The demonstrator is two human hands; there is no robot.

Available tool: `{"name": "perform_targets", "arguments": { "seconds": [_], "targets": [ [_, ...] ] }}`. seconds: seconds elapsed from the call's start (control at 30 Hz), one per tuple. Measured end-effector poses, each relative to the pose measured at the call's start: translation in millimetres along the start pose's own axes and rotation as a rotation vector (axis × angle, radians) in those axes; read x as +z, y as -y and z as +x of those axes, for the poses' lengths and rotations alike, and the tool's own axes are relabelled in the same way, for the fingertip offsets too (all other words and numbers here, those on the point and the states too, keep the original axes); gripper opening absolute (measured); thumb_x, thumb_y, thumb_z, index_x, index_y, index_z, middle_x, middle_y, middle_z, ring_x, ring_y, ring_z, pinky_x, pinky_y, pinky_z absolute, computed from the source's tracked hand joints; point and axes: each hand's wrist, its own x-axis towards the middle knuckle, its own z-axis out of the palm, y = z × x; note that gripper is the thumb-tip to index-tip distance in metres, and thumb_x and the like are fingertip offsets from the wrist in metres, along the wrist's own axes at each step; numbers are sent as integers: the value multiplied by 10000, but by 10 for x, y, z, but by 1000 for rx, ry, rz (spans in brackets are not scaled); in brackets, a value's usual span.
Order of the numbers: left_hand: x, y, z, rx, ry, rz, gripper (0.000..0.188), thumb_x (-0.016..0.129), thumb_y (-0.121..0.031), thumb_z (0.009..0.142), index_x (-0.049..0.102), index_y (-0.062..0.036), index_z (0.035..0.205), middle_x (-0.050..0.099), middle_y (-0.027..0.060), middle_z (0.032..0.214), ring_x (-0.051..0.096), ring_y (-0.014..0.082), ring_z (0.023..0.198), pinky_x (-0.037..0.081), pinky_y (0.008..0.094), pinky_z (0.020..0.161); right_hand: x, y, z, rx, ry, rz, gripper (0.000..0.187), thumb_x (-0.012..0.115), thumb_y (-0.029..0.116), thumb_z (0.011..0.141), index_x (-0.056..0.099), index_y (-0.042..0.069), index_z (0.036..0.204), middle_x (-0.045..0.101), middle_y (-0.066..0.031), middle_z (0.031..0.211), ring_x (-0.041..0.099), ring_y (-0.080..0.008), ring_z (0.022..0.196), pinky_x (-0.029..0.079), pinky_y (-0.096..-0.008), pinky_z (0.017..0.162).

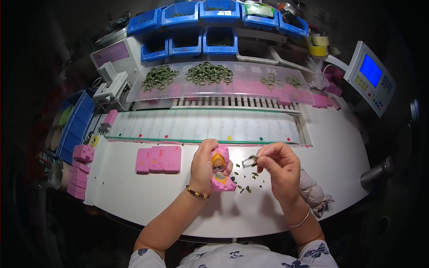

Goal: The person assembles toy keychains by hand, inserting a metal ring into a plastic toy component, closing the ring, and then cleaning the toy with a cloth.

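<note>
My left hand (202, 161) is closed around a pink rubber mould (224, 185), which gapes apart and shows an orange-yellow hollow inside. To its right, my right hand (282, 169) pinches a small dark green ring (253, 158) between thumb and fingertips. The ring is held in the air, apart from the mould. Small dark green scraps (248, 189) lie scattered on the white table below and between my hands. Several pink mould blocks (158, 159) with red marks lie side by side left of my left hand.
Piles of green rings (209, 73) rest on a translucent shelf (248, 91) behind a long white strip (196, 126). Blue bins (180, 13) line the back. A control panel (370, 73) stands at right, near a grey cloth (314, 193). Pink blocks (78, 181) are stacked at left.
</note>
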Motion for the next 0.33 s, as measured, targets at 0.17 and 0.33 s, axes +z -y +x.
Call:
{"name": "perform_targets", "arguments": {
  "seconds": [0.17,0.33],
  "targets": [
    [216,-73,-114,-87,4,368,445,490,-439,984,596,-28,850,574,49,701,574,123,573,461,243,495,-36,-2,14,-68,-221,-229,152,677,-68,825,596,6,930,651,-60,862,592,-101,741,487,-229,656],
    [209,-28,-166,-73,203,480,391,597,-332,950,660,25,1098,667,97,895,642,132,697,530,230,613,-104,28,72,-742,14,-1002,246,742,-85,704,653,69,873,665,-63,849,610,-194,737,492,-323,643]
  ]
}}
